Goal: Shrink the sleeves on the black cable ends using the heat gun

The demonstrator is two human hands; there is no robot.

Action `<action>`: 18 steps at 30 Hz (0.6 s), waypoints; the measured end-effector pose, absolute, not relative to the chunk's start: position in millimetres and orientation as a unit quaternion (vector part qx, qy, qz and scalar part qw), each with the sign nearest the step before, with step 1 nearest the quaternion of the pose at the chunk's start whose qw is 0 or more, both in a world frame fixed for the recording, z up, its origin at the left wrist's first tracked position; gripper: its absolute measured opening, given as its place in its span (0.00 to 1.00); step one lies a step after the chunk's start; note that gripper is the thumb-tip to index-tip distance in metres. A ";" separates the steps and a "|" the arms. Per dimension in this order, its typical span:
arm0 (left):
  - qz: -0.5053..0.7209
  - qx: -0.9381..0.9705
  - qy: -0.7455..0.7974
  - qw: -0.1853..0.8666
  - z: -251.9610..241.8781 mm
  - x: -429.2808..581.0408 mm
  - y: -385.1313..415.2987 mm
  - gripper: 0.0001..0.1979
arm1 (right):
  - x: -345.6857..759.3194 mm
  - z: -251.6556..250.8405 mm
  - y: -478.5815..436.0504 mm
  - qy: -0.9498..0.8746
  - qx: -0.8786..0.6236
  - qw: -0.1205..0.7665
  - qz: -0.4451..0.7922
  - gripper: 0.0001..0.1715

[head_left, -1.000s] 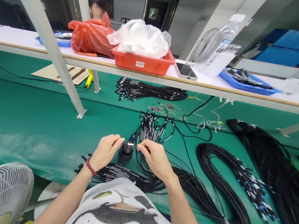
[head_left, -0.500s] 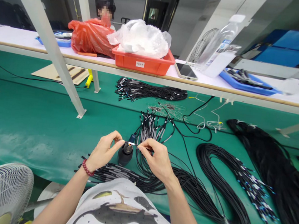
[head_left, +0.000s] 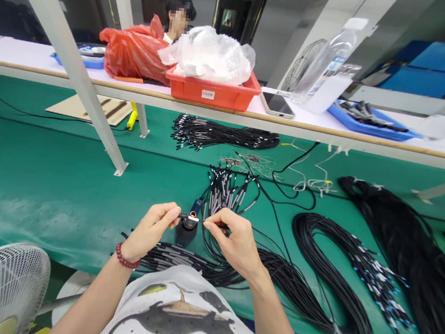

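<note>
A thin black cable (head_left: pixel 183 216) with a short white sleeve (head_left: pixel 193 219) is stretched level between my hands. My left hand (head_left: pixel 150 228), wearing a dark red bead bracelet, pinches its left end. On the other side my right hand (head_left: pixel 234 240) pinches the cable between thumb and fingertips. Directly at the sleeve is the nozzle of a black heat gun (head_left: pixel 186 233), glowing orange inside and standing upright. Behind the hands, cable ends with grey sleeves (head_left: pixel 225 191) fan out on the green mat. More sleeved ends (head_left: pixel 167 257) lie near my body.
Coiled black cables (head_left: pixel 317 253) and a thick black bundle (head_left: pixel 395 235) cover the right side. Above the bench runs a shelf carrying a red bin (head_left: pixel 215 94), a phone (head_left: pixel 276 104) and a blue tray (head_left: pixel 372 122). A fan (head_left: pixel 3 287) stands at left. A person (head_left: pixel 179 17) is behind the shelf.
The white sleeve has dropped slightly, and more of the glowing nozzle shows behind it. My left fingers have shifted a little left and closed more. The person behind has moved right.
</note>
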State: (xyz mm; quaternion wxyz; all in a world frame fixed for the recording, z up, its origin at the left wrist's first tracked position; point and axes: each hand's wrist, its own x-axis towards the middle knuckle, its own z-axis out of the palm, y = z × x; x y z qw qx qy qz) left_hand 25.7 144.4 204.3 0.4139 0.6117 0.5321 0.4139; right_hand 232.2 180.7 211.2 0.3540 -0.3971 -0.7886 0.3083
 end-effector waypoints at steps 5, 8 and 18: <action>0.379 0.644 0.544 0.380 213.5 24.7 141.0 0.16 | 233.4 214.7 178.0 -0.781 -0.394 0.369 0.314 0.07; 0.365 0.657 0.559 0.350 220.0 23.8 137.8 0.14 | 233.4 217.1 176.6 -0.775 -0.395 0.373 0.322 0.07; 0.380 0.681 0.567 0.263 204.5 22.1 145.0 0.08 | 226.2 205.3 181.6 -0.771 -0.420 0.384 0.285 0.06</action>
